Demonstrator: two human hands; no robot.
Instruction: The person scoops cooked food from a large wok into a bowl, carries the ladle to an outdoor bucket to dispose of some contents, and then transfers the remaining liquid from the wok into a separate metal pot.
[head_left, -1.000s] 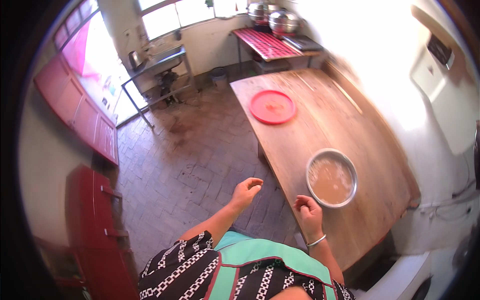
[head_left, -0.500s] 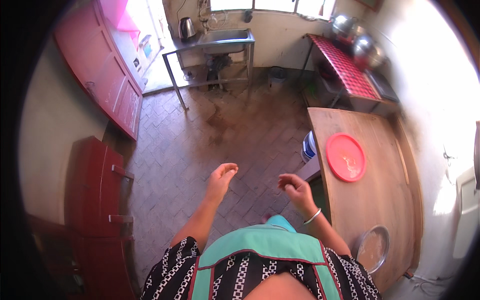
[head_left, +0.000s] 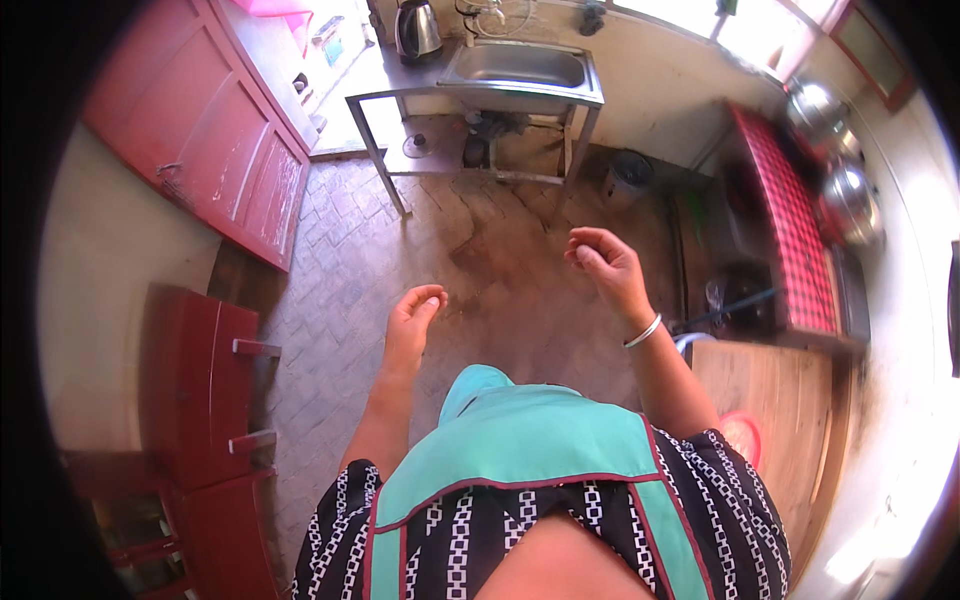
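My left hand (head_left: 413,320) hangs in the air above the brick floor, its fingers curled in toward the thumb. Higher and to the right, my right hand (head_left: 610,270) is loosely closed too, with a white bracelet (head_left: 643,331) at its wrist. Nothing shows in either hand, and neither touches anything. Ahead of them stands a metal sink (head_left: 515,68) on a frame, with a steel kettle (head_left: 417,32) at its left. A green apron (head_left: 530,435) covers my front.
A red refrigerator (head_left: 205,385) and an open red door (head_left: 205,140) line the left. At right are a wooden table (head_left: 775,375) with a partly hidden red round lid (head_left: 742,437), and a checkered-cloth table (head_left: 785,205) with steel pots (head_left: 848,203). A bucket (head_left: 630,175) stands beyond the sink.
I have moved forward, so the sink is nearer and the wooden table has slid back beside my right arm. My right hand has risen in view; both hands stay curled.
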